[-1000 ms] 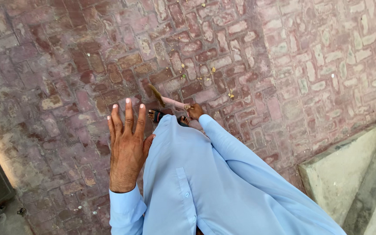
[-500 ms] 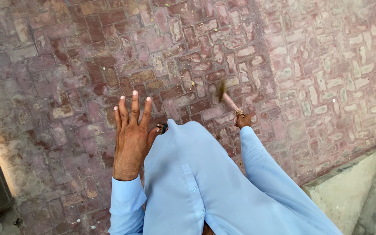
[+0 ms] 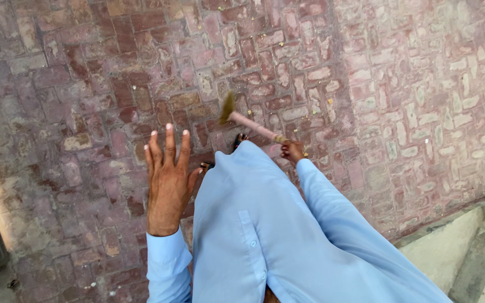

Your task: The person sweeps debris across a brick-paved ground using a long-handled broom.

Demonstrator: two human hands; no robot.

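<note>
hands: 2 (image 3: pixel 168 179) (image 3: pixel 292 150) | broom: 1 (image 3: pixel 248 122) | sandalled feet: 2 (image 3: pixel 239 138) | concrete ledge: 1 (image 3: pixel 450 235)

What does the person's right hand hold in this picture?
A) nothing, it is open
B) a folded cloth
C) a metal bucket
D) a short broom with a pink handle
D: the right hand is closed around the end of a short broom with a pink handle, bristles pointing out over the brick floor, while the left hand is open and empty.
</note>
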